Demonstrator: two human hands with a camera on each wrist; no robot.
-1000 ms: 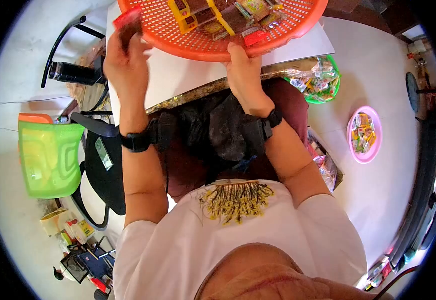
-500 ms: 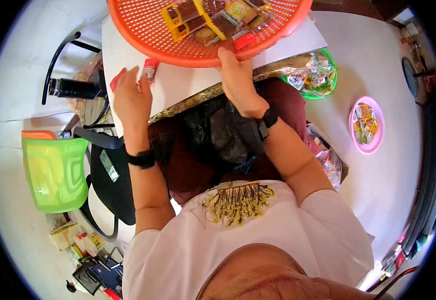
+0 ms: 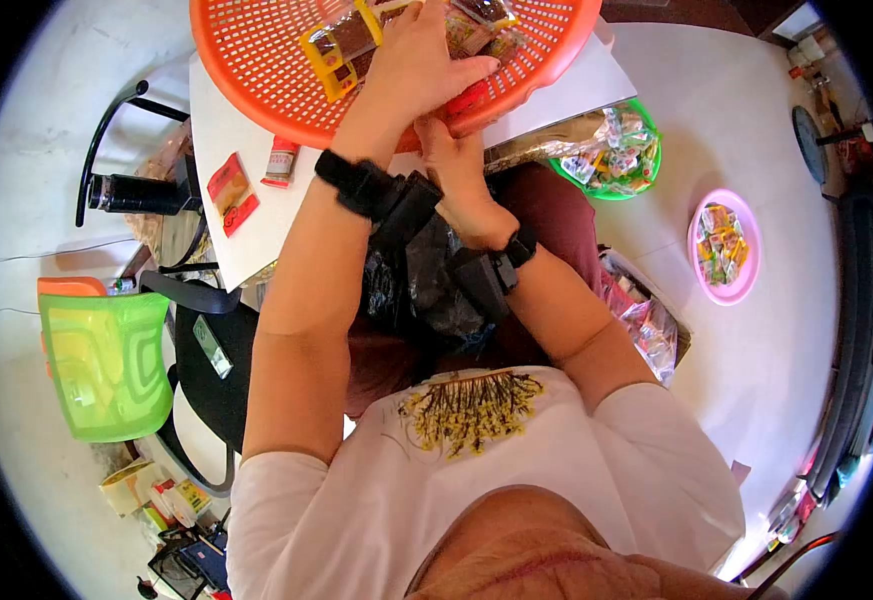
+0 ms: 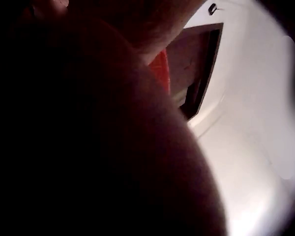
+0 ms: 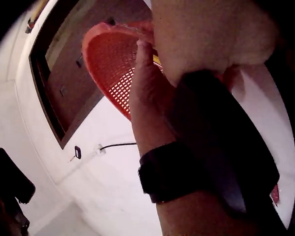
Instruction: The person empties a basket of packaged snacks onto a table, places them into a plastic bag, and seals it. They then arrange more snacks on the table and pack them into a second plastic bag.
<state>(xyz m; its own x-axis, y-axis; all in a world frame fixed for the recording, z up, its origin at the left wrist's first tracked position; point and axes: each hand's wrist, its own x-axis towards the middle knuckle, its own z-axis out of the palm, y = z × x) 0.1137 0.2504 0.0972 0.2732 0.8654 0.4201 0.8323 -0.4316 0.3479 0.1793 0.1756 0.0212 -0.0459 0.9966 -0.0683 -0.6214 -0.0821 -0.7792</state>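
An orange plastic basket (image 3: pixel 256 75) full of holes is tilted at the table's near edge, with several wrapped snack packets (image 3: pixel 331 55) inside. My left hand (image 3: pixel 411 75) reaches over the near rim onto these packets, thumb spread away from the fingers; its fingertips run past the top of the head view. With my right hand (image 3: pixel 456 170) I grip the near rim, thumb at the edge. On the white table to the left lie a flat red packet (image 3: pixel 231 193) and a smaller red-and-clear packet (image 3: pixel 280 160). Arms block most of the left wrist view.
A green basket (image 3: pixel 611 190) of packets stands right of the table, and a pink basin (image 3: pixel 697 255) of packets sits on the floor. At left are a black chair (image 3: pixel 206 310) with a phone (image 3: pixel 212 347) on it and a green plastic seat back (image 3: pixel 96 370).
My left hand set a red packet on the table at left, let go, then moved right and up into the basket. My right hand stays on the rim.
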